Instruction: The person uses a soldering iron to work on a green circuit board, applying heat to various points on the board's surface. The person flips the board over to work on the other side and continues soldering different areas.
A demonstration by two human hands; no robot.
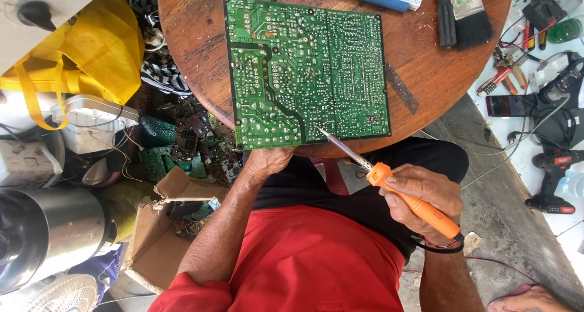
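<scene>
my left hand (266, 161) pinches the near edge of the large green circuit board (307, 72) overhanging the round wooden table (420, 62); my right hand (423, 196) is wrapped around the orange-handled soldering iron (389, 179), tip touching the board's near edge.

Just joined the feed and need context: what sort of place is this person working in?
Probably a small electronics repair workshop. A green circuit board lies on a round wooden table, the right hand holds an orange soldering iron, and scrap boards are piled below.

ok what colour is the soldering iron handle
Orange, on the soldering iron in the right hand; head view.
</scene>
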